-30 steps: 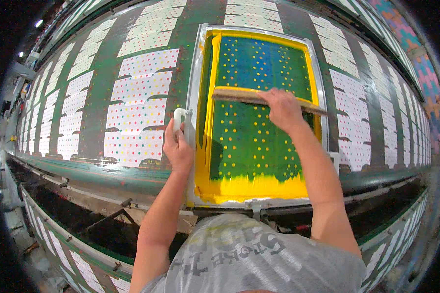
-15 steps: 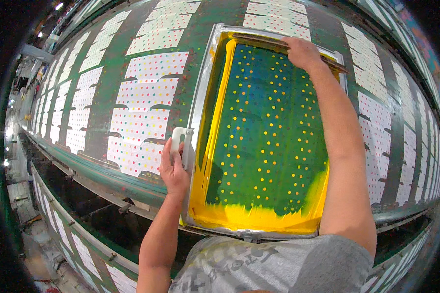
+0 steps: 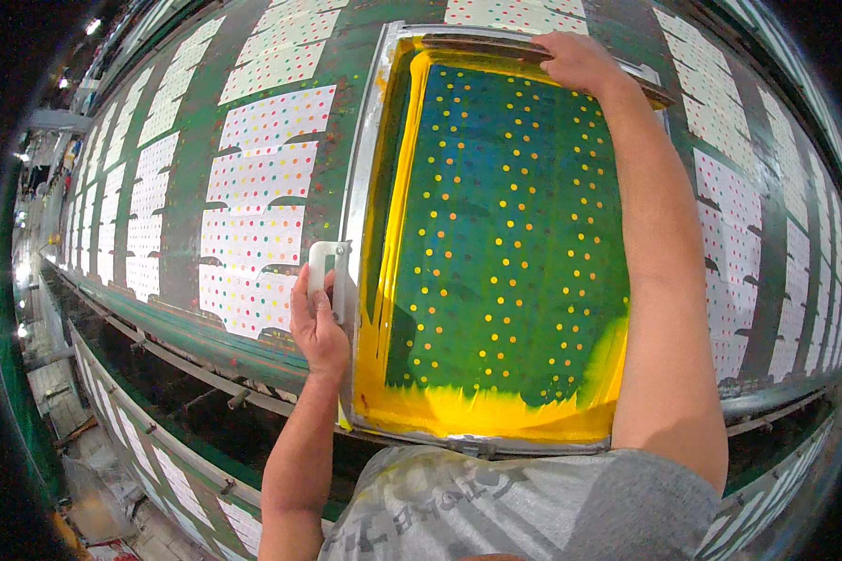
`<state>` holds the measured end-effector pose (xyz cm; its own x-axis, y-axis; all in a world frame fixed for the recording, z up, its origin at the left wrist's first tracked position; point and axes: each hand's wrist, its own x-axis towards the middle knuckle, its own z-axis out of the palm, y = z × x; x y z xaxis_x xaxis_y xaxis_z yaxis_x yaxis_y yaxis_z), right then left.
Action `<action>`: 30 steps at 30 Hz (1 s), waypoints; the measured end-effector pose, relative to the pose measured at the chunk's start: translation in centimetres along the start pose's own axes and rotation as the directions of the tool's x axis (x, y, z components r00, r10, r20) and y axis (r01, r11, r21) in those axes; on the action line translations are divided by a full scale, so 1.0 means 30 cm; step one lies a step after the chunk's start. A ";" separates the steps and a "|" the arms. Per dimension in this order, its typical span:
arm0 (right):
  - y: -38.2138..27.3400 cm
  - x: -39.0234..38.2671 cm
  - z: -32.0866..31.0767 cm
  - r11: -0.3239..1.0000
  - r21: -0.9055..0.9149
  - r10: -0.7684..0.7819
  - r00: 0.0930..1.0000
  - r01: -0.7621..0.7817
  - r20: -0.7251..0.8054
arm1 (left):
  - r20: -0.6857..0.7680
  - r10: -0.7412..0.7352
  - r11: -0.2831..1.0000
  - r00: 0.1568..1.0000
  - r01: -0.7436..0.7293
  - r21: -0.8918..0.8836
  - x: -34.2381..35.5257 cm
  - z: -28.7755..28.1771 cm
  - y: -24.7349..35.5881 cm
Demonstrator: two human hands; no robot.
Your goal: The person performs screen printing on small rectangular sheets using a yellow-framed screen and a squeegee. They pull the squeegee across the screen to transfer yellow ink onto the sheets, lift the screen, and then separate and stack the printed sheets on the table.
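Observation:
A metal-framed printing screen (image 3: 496, 224) with green mesh, rows of small dots and thick yellow ink along its sides and near edge lies on the long table. My left hand (image 3: 316, 318) is closed round the white handle (image 3: 320, 260) on the screen's left side. At the far end of the screen, my right hand (image 3: 580, 65) grips a long, dark-edged squeegee (image 3: 477, 45) lying crosswise along the inside of the frame. My right forearm covers part of the screen's right side.
Sheets with coloured dots (image 3: 253, 224) lie in rows along the green table (image 3: 346, 56) on both sides of the screen, with more sheets (image 3: 720, 215) at right. A lower rail (image 3: 187, 393) runs along the near side, with another row of sheets beyond it (image 3: 173, 477).
My right hand and the squeegee have moved from mid-screen away from me to the far edge, leaving the mesh behind them visible. My left hand stays on the handle.

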<state>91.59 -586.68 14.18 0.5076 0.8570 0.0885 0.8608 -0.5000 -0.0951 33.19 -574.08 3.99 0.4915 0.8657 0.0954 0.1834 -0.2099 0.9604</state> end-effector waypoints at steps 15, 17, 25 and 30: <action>-0.582 -0.750 -0.076 0.995 0.096 -0.050 0.988 0.036 0.145 | 0.043 0.029 0.998 0.999 -0.027 -0.051 0.008 0.008 0.050; -0.683 -0.884 -0.082 0.993 0.118 -0.029 0.986 0.009 0.166 | 0.062 0.059 0.998 0.996 -0.059 0.006 0.013 0.001 0.047; -1.017 -1.299 -0.116 0.987 0.155 0.027 0.985 -0.054 0.172 | 0.043 0.176 0.984 0.983 -0.176 0.002 0.047 0.003 -0.010; -1.163 -1.480 -0.103 0.984 0.165 0.051 0.990 -0.072 0.131 | -0.007 0.088 0.978 0.996 -0.087 -0.190 0.047 0.021 -0.046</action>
<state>39.14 -607.66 16.63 0.5412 0.8396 -0.0471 0.8041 -0.5331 -0.2630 34.17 -572.85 2.63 0.4993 0.8473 0.1811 -0.0251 -0.1948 0.9805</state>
